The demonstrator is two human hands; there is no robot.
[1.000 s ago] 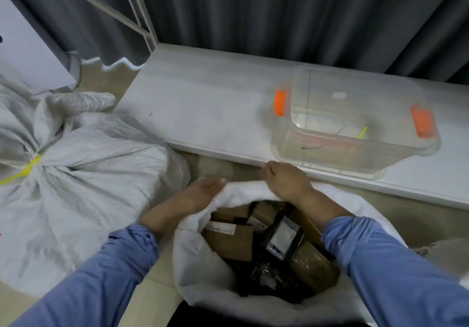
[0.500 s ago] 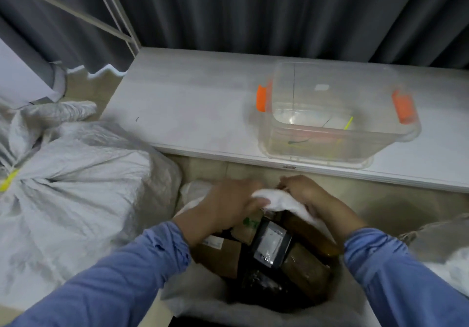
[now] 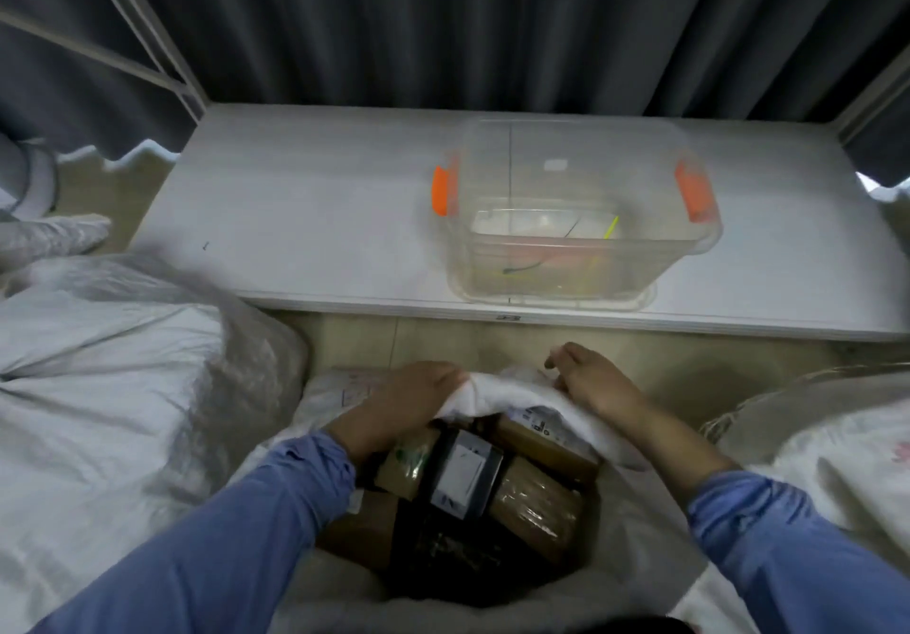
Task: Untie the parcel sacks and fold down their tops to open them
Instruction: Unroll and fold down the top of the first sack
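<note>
An open white parcel sack (image 3: pixel 635 569) stands on the floor right below me, filled with brown boxes and dark packets (image 3: pixel 492 481). My left hand (image 3: pixel 408 402) grips the sack's far rim (image 3: pixel 497 397), bunching the white cloth. My right hand (image 3: pixel 591 380) holds the same rim a little to the right, fingers curled over it. A large white sack (image 3: pixel 108 377) lies to the left; its neck is out of view. Another white sack (image 3: pixel 832 426) shows at the right edge.
A low white shelf board (image 3: pixel 315 220) runs across ahead, with a clear plastic bin (image 3: pixel 571 220) with orange latches holding loose ties. Dark curtains hang behind. White rack posts (image 3: pixel 162 52) rise at the back left. Beige floor (image 3: pixel 443 343) shows between the shelf and the sack.
Both hands came together on the far rim and took hold of it, lifting and bunching the cloth over the parcels. The view shifted, so the left sack's yellow tie is out of frame.
</note>
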